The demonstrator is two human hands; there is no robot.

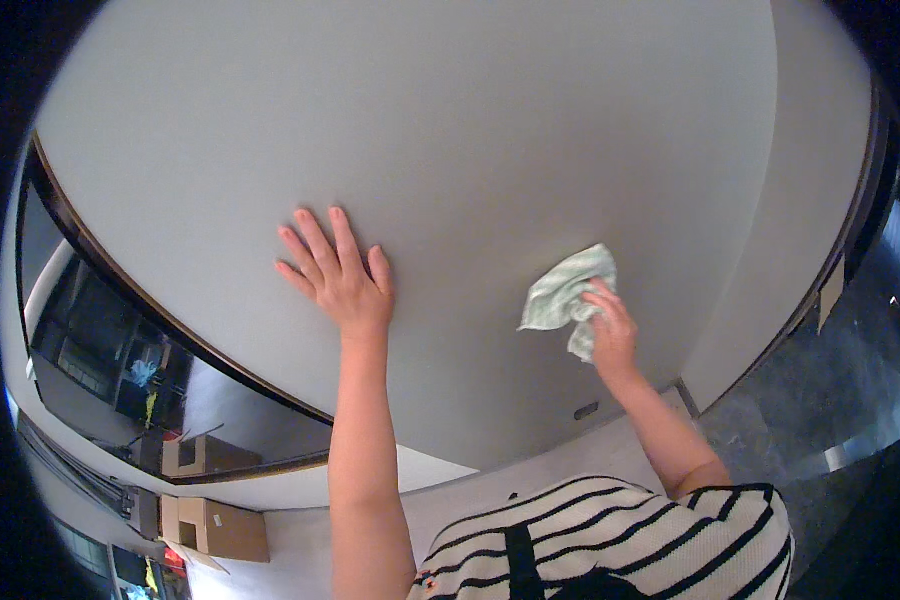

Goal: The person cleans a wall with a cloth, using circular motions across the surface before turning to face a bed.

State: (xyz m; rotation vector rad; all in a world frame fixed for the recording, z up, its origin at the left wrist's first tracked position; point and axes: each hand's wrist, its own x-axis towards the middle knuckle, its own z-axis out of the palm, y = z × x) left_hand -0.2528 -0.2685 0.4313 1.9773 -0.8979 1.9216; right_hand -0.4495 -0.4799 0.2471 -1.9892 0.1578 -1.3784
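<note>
My left hand [349, 289] rests flat on a smooth grey wall-like surface [450, 150], its fingers spread and nothing in them. To the right, my right hand [613, 330] grips a pale green and white striped cloth [570, 289]. The bunched cloth lies against the same grey surface, with one corner hanging out to the left. My right fingers are partly hidden in its folds.
At the left, a glossy dark panel [262, 416] with a thin frame mirrors part of the room. An open cardboard box [236, 532] stands on the pale floor [300, 540]. A small dark slot [586, 410] sits low in the grey surface. Dark flooring [787, 390] shows at right.
</note>
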